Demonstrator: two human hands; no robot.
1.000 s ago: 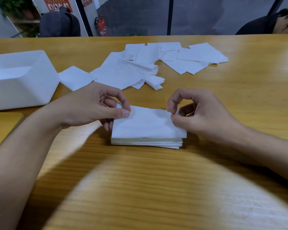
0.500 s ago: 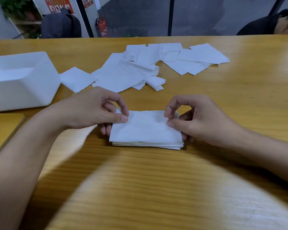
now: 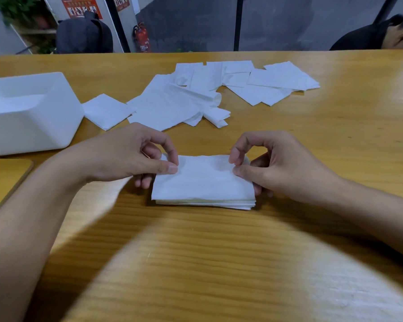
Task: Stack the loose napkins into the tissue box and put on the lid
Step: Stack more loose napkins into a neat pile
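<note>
Napkin stack (image 3: 204,182), on table (image 3: 335,126): left edge was pinched by left hand (image 3: 126,156), right edge by right hand (image 3: 282,163), thumb against forefinger.

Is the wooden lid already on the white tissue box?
No, the wooden lid lies flat on the table, next to the open tissue box.

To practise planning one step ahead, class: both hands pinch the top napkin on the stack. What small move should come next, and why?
Probably release the top napkin: the left hand and right hand pinch its ends, and it lies flat and square on the stack. More loose napkins lie behind, near the open tissue box, waiting to be added.
</note>
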